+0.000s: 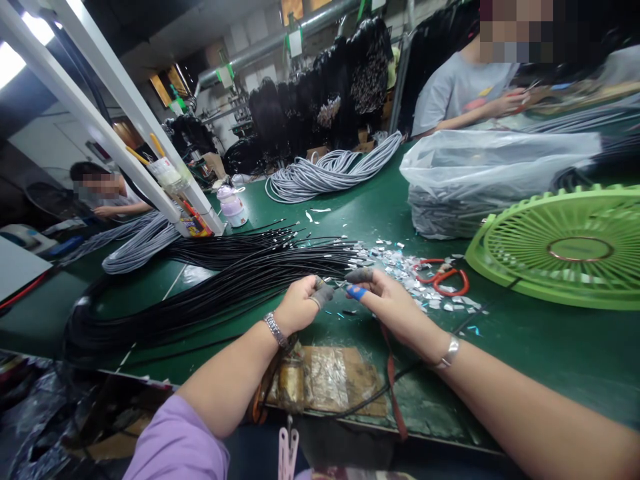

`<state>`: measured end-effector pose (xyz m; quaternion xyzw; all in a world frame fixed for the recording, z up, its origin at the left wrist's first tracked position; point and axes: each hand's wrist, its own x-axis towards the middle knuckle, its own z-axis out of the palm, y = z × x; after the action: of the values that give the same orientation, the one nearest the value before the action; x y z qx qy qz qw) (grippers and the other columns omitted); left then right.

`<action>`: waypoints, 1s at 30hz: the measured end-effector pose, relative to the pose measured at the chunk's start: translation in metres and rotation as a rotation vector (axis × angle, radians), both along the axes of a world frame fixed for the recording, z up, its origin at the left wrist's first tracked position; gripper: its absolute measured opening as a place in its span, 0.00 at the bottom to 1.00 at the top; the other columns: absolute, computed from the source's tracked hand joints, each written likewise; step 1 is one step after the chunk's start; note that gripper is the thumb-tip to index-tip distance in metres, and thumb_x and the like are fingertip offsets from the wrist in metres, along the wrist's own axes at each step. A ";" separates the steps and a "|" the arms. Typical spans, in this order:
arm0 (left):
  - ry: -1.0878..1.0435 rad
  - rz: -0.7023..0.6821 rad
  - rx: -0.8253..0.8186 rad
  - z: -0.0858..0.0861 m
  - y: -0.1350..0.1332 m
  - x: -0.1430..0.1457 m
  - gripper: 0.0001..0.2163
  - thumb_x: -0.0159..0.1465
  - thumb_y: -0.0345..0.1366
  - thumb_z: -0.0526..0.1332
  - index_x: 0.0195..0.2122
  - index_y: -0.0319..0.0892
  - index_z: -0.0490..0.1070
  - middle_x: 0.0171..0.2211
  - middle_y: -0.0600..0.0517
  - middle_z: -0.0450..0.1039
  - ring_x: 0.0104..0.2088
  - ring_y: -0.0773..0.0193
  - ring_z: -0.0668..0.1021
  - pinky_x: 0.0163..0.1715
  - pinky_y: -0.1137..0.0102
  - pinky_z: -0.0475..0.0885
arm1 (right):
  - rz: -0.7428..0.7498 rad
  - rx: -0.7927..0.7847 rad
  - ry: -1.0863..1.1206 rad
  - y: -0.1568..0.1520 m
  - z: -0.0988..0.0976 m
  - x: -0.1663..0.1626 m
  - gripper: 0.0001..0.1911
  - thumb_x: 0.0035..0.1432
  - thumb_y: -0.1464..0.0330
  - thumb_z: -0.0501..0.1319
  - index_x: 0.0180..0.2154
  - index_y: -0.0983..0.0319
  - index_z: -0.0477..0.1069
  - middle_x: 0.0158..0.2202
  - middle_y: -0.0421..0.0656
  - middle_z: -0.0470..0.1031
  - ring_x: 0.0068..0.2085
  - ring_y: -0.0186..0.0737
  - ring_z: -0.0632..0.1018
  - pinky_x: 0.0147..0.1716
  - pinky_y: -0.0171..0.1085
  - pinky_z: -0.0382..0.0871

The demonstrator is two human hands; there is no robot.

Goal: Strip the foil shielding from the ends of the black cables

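My left hand (300,305) and my right hand (383,297) meet just above the green table, fingertips a short gap apart. Both pinch the thin wires (336,283) of a cable end that spans this gap. Grey covers sit on several fingertips, and blue tape wraps my right thumb. Close behind my hands lies a thick bundle of black cables (215,283), its stripped ends pointing right. White and blue scraps (395,263) are scattered beside my right hand. Red-handled scissors (450,281) lie among them.
A green fan (565,247) stands at right, before a clear plastic bag (465,187). Coiled grey cables (330,175) and a purple bottle (233,205) are farther back. White posts (125,113) rise at left. A taped cardboard piece (335,377) lies at the front edge. Two people sit beyond.
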<state>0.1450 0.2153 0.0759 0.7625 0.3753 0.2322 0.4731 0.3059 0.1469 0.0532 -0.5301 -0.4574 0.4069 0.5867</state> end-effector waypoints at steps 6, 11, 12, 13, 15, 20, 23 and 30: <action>0.005 -0.002 -0.013 -0.001 0.001 0.000 0.21 0.52 0.56 0.59 0.24 0.40 0.62 0.17 0.60 0.56 0.19 0.73 0.57 0.18 0.75 0.52 | 0.038 -0.048 0.064 -0.001 0.001 -0.001 0.18 0.41 0.60 0.68 0.35 0.59 0.67 0.30 0.42 0.77 0.34 0.42 0.78 0.36 0.41 0.72; -0.016 -0.012 -0.016 0.000 0.000 -0.001 0.21 0.51 0.55 0.61 0.22 0.40 0.62 0.17 0.60 0.56 0.19 0.74 0.58 0.18 0.75 0.53 | 0.029 -0.019 0.044 0.000 0.000 0.000 0.17 0.42 0.60 0.67 0.34 0.59 0.68 0.29 0.41 0.77 0.33 0.41 0.78 0.36 0.41 0.72; -0.023 -0.016 -0.033 0.000 0.000 -0.001 0.21 0.50 0.55 0.61 0.22 0.40 0.61 0.17 0.60 0.56 0.18 0.75 0.58 0.18 0.75 0.53 | 0.029 -0.013 0.041 0.000 0.000 0.000 0.17 0.42 0.60 0.67 0.34 0.59 0.68 0.29 0.41 0.76 0.33 0.41 0.78 0.36 0.41 0.71; -0.027 -0.022 -0.058 0.001 -0.001 -0.001 0.21 0.50 0.55 0.62 0.23 0.41 0.61 0.16 0.60 0.56 0.17 0.75 0.58 0.17 0.76 0.52 | 0.028 -0.008 0.040 0.000 0.000 0.000 0.17 0.42 0.60 0.67 0.34 0.59 0.68 0.29 0.41 0.76 0.33 0.41 0.78 0.36 0.41 0.71; -0.031 -0.039 -0.136 0.002 -0.002 -0.001 0.21 0.50 0.56 0.62 0.23 0.41 0.60 0.15 0.61 0.56 0.15 0.76 0.57 0.15 0.76 0.51 | 0.020 0.003 0.042 0.001 -0.001 0.001 0.17 0.42 0.60 0.67 0.34 0.59 0.67 0.29 0.41 0.76 0.34 0.41 0.78 0.37 0.41 0.71; -0.069 -0.125 -0.400 0.007 -0.004 -0.002 0.25 0.46 0.60 0.63 0.25 0.41 0.61 0.14 0.62 0.57 0.10 0.78 0.54 0.10 0.76 0.45 | -0.016 0.031 0.042 0.001 -0.001 0.001 0.18 0.43 0.61 0.66 0.36 0.58 0.65 0.30 0.40 0.75 0.34 0.41 0.77 0.36 0.41 0.70; -0.116 -0.161 -0.518 0.009 -0.002 -0.002 0.26 0.44 0.59 0.65 0.26 0.40 0.62 0.13 0.63 0.58 0.09 0.79 0.54 0.09 0.77 0.43 | 0.028 0.024 0.016 0.002 -0.002 -0.001 0.17 0.43 0.61 0.66 0.35 0.58 0.65 0.29 0.41 0.75 0.34 0.41 0.77 0.35 0.41 0.71; -0.176 -0.129 -0.596 0.008 0.002 -0.002 0.25 0.43 0.56 0.67 0.25 0.40 0.61 0.12 0.63 0.57 0.09 0.80 0.53 0.09 0.78 0.42 | -0.033 0.063 0.068 0.000 -0.001 -0.003 0.17 0.49 0.58 0.64 0.39 0.58 0.67 0.35 0.43 0.76 0.38 0.41 0.77 0.39 0.41 0.71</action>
<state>0.1429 0.2169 0.0843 0.5896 0.3351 0.1466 0.7201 0.3031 0.1466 0.0524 -0.5046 -0.4409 0.4004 0.6250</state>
